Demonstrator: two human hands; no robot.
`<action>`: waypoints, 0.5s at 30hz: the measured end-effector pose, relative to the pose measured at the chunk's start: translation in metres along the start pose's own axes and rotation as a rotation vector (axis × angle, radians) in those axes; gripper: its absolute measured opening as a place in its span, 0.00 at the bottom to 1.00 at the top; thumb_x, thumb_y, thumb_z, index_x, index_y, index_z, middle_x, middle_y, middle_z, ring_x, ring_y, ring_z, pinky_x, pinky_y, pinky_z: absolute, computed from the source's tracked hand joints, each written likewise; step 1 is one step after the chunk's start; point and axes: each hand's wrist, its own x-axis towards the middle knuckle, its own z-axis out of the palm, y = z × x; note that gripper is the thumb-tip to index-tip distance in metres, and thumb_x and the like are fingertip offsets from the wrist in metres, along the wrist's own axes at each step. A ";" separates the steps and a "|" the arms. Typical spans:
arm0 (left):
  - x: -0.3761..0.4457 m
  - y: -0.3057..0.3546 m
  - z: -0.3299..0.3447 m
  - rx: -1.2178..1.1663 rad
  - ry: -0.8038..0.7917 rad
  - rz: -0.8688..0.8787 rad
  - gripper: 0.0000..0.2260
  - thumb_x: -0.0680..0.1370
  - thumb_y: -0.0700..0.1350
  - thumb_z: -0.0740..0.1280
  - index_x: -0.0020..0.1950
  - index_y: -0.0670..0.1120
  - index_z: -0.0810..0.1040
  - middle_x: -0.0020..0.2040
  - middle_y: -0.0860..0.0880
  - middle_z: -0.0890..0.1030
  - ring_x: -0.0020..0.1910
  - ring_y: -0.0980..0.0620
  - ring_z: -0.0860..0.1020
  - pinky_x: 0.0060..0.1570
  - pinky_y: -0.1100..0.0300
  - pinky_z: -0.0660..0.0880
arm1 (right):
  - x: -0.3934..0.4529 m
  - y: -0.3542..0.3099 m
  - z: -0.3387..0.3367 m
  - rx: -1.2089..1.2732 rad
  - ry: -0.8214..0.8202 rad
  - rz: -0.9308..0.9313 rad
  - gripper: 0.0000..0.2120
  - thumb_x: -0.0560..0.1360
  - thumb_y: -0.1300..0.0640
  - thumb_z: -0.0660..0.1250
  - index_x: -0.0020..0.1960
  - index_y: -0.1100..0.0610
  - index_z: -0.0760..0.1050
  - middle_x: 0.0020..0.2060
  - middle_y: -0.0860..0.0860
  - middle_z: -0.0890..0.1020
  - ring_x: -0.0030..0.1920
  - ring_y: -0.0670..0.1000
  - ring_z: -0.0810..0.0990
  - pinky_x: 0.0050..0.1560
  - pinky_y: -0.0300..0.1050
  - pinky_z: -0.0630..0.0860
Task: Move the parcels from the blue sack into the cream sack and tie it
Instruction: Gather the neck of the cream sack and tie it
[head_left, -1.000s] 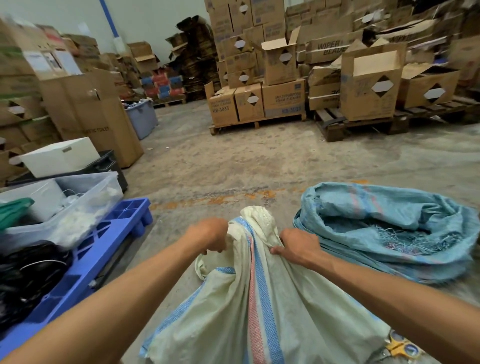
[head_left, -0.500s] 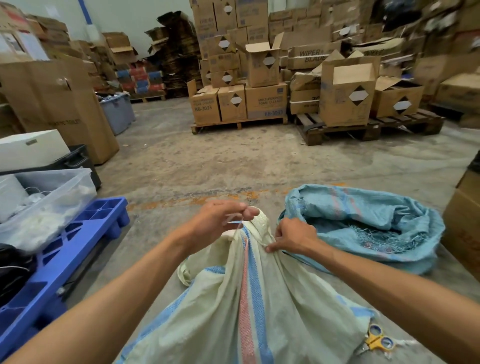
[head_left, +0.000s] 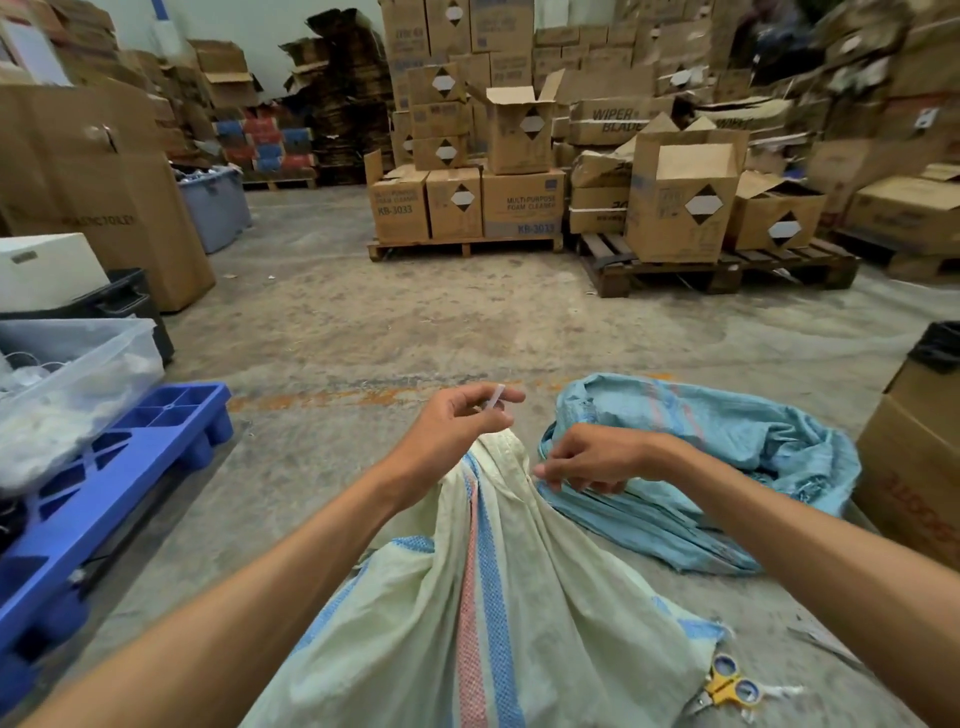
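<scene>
The cream woven sack with red and blue stripes (head_left: 483, 587) lies full on the concrete floor (head_left: 363, 322), its neck gathered. The left hand (head_left: 452, 431) pinches a thin pale tie strip (head_left: 493, 400) above the neck; the right hand (head_left: 592, 460), fingers curled beside the neck, may hold its other end, though I cannot tell. The slack blue woven sack (head_left: 701, 457) lies alongside. Tying looks underway; next, the strip likely needs wrapping and cinching.

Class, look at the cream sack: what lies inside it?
Its contents cannot be seen. The cream sack bulges, but its gathered neck and woven cloth cover everything; the left hand pinches a thin white strip above the neck.
</scene>
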 end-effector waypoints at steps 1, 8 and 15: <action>0.000 0.001 0.000 0.007 0.003 -0.006 0.12 0.79 0.37 0.64 0.58 0.48 0.82 0.44 0.54 0.81 0.45 0.63 0.77 0.49 0.71 0.71 | -0.003 -0.004 -0.003 0.027 -0.014 -0.008 0.18 0.80 0.44 0.64 0.39 0.56 0.78 0.25 0.47 0.68 0.24 0.47 0.62 0.26 0.40 0.59; 0.004 0.024 0.002 -0.001 0.066 0.129 0.19 0.77 0.31 0.60 0.58 0.48 0.82 0.44 0.54 0.82 0.52 0.64 0.79 0.51 0.74 0.71 | -0.019 -0.031 -0.016 0.073 -0.052 -0.115 0.16 0.82 0.48 0.61 0.43 0.56 0.80 0.26 0.47 0.68 0.26 0.48 0.62 0.27 0.42 0.59; 0.006 0.032 -0.013 -0.056 -0.071 0.168 0.24 0.70 0.35 0.58 0.62 0.48 0.80 0.48 0.53 0.81 0.46 0.58 0.75 0.55 0.57 0.69 | -0.014 -0.045 0.003 -0.004 0.133 -0.310 0.14 0.81 0.48 0.64 0.48 0.56 0.82 0.38 0.49 0.75 0.28 0.43 0.70 0.26 0.42 0.68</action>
